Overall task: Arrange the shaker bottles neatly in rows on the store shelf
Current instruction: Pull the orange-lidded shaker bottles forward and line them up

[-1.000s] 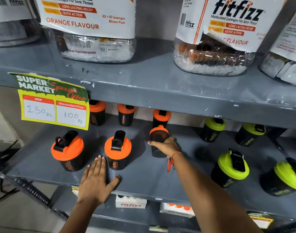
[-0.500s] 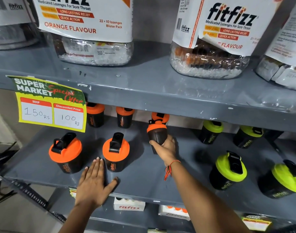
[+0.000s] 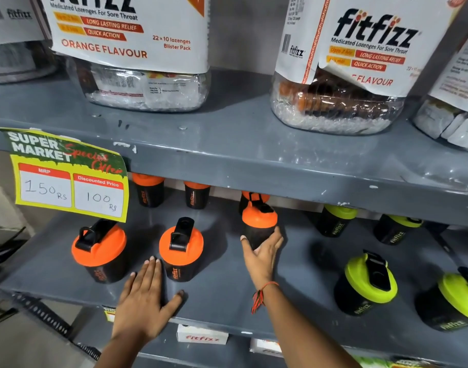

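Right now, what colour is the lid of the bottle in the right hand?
Orange, on the black shaker bottle; head view.

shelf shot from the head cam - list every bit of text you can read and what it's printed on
Price sign: "SUPER MARKET Special Offer", "MRP 150 Rs", "Discounted Price 100 Rs"
Left jar label: "Medicated Lozenges For Sore Throat", "LONG LASTING RELIEF", "QUICK ACTION", "ORANGE FLAVOUR", "22 x 10 lozenges Blister Pack"
Right jar label: "fitfizz", same lozenge lines, "FLAVOUR"; a torn flap hides the word before it
Shaker bottles: "fitfizz"
Box below the shelf: "fitfizz"
Barcodes, small print inside the jars: unreadable

Grey metal shelving point(image 3: 227, 155) against a pale wall point(image 3: 241, 30)
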A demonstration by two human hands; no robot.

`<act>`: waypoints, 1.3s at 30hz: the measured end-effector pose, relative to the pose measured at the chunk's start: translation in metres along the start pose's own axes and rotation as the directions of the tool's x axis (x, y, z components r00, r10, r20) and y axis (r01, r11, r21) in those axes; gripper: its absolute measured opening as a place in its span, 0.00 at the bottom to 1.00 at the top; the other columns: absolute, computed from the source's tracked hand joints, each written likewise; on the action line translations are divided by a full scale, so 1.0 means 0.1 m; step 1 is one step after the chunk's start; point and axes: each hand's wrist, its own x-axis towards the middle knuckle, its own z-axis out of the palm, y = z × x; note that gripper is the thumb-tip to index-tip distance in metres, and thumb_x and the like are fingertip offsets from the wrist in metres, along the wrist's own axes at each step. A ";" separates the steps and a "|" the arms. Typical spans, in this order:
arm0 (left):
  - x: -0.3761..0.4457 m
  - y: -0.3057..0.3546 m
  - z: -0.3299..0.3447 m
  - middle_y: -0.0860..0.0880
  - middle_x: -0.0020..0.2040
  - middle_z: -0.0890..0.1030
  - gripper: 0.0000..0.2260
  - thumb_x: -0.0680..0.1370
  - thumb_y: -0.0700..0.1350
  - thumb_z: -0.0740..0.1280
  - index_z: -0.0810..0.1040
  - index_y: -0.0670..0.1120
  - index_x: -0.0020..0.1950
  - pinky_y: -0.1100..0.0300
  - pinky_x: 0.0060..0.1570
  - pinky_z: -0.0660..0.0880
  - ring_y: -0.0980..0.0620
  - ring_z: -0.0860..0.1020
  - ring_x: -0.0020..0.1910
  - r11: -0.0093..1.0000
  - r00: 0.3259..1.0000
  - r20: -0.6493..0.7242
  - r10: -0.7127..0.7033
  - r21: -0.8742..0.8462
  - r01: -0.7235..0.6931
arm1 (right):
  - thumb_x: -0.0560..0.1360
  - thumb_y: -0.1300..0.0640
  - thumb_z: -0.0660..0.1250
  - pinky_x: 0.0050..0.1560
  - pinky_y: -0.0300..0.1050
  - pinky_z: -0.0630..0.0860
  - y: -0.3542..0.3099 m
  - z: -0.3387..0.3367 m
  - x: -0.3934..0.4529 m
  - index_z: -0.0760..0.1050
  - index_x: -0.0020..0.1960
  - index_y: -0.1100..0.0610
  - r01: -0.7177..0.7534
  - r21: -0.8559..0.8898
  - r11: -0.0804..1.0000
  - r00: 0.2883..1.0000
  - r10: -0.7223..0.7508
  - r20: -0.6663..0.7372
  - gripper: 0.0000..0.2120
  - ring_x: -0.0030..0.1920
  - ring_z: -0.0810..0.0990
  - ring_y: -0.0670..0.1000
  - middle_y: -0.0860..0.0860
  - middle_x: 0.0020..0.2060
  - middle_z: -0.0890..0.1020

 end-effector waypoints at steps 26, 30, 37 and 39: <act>0.00 -0.01 0.03 0.47 0.77 0.52 0.45 0.72 0.74 0.43 0.52 0.42 0.77 0.54 0.72 0.42 0.54 0.48 0.75 1.000 1.000 -0.021 0.006 0.008 -0.006 | 0.62 0.57 0.83 0.60 0.56 0.78 0.07 -0.09 0.07 0.64 0.63 0.60 -0.070 0.109 0.992 0.998 0.069 0.013 0.37 0.54 0.80 0.59 0.60 0.56 0.78; -0.01 0.00 0.03 0.46 0.77 0.54 0.44 0.72 0.73 0.44 0.54 0.42 0.77 0.54 0.72 0.44 0.53 0.50 0.75 1.000 1.000 -0.025 -0.001 0.013 0.001 | 0.71 0.62 0.78 0.59 0.44 0.75 0.03 -0.26 0.06 0.66 0.59 0.53 -0.179 0.362 0.915 0.977 0.121 0.177 0.26 0.54 0.81 0.49 0.54 0.59 0.81; -0.01 0.00 0.01 0.47 0.77 0.49 0.44 0.72 0.73 0.41 0.49 0.43 0.77 0.53 0.73 0.43 0.54 0.46 0.75 1.000 1.000 -0.009 -0.008 0.013 0.009 | 0.66 0.55 0.77 0.61 0.52 0.78 -0.08 -0.71 -0.10 0.76 0.65 0.58 -0.639 0.632 0.438 0.746 0.154 0.648 0.29 0.56 0.84 0.53 0.56 0.57 0.85; -0.01 0.01 0.00 0.48 0.77 0.48 0.45 0.71 0.73 0.40 0.48 0.43 0.77 0.53 0.73 0.43 0.54 0.46 0.75 1.000 1.000 -0.006 -0.007 0.018 0.007 | 0.53 0.52 0.84 0.58 0.55 0.78 -0.09 -0.81 -0.17 0.81 0.59 0.59 -0.692 0.615 0.379 0.697 0.125 0.706 0.35 0.53 0.84 0.58 0.59 0.54 0.86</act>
